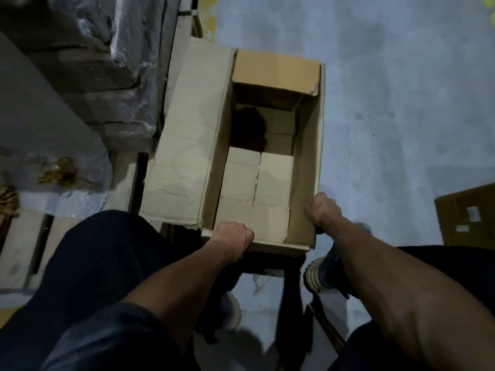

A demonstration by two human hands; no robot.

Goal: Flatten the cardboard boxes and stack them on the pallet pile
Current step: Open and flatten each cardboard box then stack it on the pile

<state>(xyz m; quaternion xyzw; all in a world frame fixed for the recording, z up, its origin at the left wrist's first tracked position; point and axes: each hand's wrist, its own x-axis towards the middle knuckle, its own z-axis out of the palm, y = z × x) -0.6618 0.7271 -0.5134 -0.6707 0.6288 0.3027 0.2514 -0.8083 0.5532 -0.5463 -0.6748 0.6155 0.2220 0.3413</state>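
Open cardboard box (267, 145) upright on grey concrete floor (401, 103), mouth up, just in front of knees. Left flap (187, 135) folded outward and down toward the pallet side; far flap (276, 68) tipped inward over the mouth; near flap (281, 246) bent down toward the body. Bottom flaps visible inside, meeting along a centre seam, dark shadow over the far half. Left hand (233, 241) knuckles up, fingers curled over the near rim close to the near-left corner, gripping the cardboard edge; forearm bare, running back and down to lower left. Right hand (322, 210) clenched on the near-right corner of the box, fingers wrapped round the right wall's top edge, wrist bent, forearm bare and stretched diagonally to lower right. Both arms extended, elbows out of view. Dark trousers (107, 263) over the left thigh; shoe (321, 274) on the floor beneath the right forearm. Left of the box, touching or just beside its open flap: wrapped pile (107, 62) under clear crinkled plastic, wooden pallet slats (126, 178) showing below it. Another piece of brown cardboard (468, 212) with white labels near the right edge of the floor, well apart from the box. Yellow paint marks (210, 25) on the floor beyond the far flap.
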